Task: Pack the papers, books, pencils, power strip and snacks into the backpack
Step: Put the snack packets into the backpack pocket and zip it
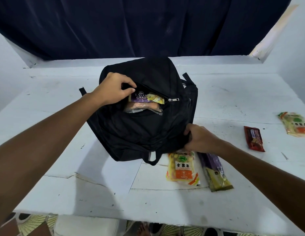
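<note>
Fingers (129,86) of the left hand (112,90) are curling round the upper lip of the front pocket of the black backpack (148,126), pinching it open just above the purple layer cake packet (139,97). The right hand (199,138) is gripping the backpack's near right corner, its fingers bunching the fabric.

The backpack is lying flat in the middle of the white bench (80,184). Two snacks are sitting half out of the pocket: the layer cake packet and a clear-wrapped orange one (143,108) below it. Four more are lying on the bench: a yellow-orange packet (181,166) and a purple-yellow bar (214,172) just beside the right hand, a dark red bar (253,138) and another yellow packet (294,124) well apart to the right.

My worry: if the pocket lip slips free, both protruding snacks could slide out. Papers, books, pencils and power strip are not showing; possibly inside already.
</note>
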